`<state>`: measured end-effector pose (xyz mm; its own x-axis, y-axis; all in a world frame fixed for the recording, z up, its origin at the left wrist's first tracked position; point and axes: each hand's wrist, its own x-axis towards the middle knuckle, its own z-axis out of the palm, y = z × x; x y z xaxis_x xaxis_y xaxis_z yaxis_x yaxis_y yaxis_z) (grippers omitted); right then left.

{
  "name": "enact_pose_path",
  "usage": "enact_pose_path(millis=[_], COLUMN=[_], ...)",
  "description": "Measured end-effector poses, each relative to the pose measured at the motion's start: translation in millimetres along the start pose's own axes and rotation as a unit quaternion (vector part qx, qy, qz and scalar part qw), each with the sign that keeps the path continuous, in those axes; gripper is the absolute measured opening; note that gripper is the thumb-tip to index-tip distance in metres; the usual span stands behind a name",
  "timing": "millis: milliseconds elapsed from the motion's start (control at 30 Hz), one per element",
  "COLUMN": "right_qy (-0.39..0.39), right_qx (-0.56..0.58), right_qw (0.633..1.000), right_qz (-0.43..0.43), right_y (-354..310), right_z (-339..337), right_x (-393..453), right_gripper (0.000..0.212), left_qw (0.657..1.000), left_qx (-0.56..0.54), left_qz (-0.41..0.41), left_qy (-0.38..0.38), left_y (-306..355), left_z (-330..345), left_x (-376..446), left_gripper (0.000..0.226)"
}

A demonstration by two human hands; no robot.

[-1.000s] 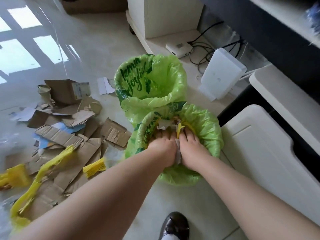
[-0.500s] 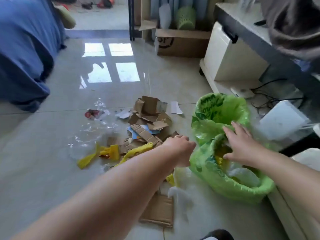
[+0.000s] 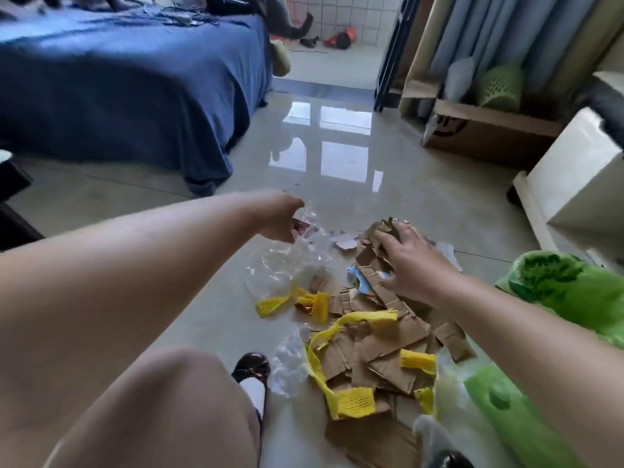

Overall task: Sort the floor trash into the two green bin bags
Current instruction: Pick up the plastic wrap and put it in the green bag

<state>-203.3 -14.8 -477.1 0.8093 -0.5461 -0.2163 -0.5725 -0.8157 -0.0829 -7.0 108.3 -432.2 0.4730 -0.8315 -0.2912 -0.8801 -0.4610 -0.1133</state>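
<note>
Nothing I can read from here — the big brown cardboard box by the curtain carries a dark round printed mark, too blurred and cut off to make out.

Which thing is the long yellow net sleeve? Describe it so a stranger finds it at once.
Start at the blue bed, then drop to the cardboard pile on the shiny floor by the green bin bags. The long yellow net sleeve snakes along the pile's left edge, near the black shoe. Its yellow neighbours are only short stubs; this one is long and curved.
</note>
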Motion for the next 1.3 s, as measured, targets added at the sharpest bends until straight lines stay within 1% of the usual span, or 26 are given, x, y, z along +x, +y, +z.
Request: enact_pose_path(millis=[100,267,333,533,633,800,900,1067,1167,1300], right_qy=[-0.020,-0.062,-0.074,-0.113,-0.129,-0.146,-0.172,-0.197,-0.195,-0.161], right_qx=[-0.008,-0.031,-0.040,-0.075,-0.086,-0.053,-0.020,0.016,0.021,0.050], right_qw=[1.000,0.997,0.996,0.990,0.986,0.987,0.985,0.980,0.980,0.986], right_qz=[-0.009,-0.021,-0.027,-0.050,-0.059,-0.050,-0.017,0.017,0.007,-0.010], right_y=[-12,-23,-24,-29,-34,-44,-45,-37,-36,-36], right_z=[12,52,68,104,118,145,170,220,249,273], right_x=[35,107,139,224,259,312,340,367,367,364], right_gripper=[0.082,0.087,0.086,0.088,0.090,0.097,0.104,0.111,0.106,0.094], left_qw=[1.000,0.996,0.993,0.985,0.984,0.989,0.991,0.988,0.983,0.979], left_qx=[-0.016,-0.041,-0.058,-0.101,-0.111,-0.089,-0.043,0.026,0.037,0.057], left_qz=[-0.015,-0.043,-0.051,-0.077,-0.076,-0.026,0.035,0.130,0.161,0.177], left_qy=[-0.016,-0.073,-0.091,-0.114,-0.120,-0.118,-0.119,-0.078,-0.079,-0.089], left_y=[-29,-65,-77,-102,-110,-110,-103,-93,-89,-87], left_z=[25,92,118,180,201,228,243,272,286,300], left_x=[19,73,96,155,182,228,259,306,322,334], left_gripper=[0.075,0.084,0.088,0.095,0.100,0.113,0.120,0.130,0.132,0.132])
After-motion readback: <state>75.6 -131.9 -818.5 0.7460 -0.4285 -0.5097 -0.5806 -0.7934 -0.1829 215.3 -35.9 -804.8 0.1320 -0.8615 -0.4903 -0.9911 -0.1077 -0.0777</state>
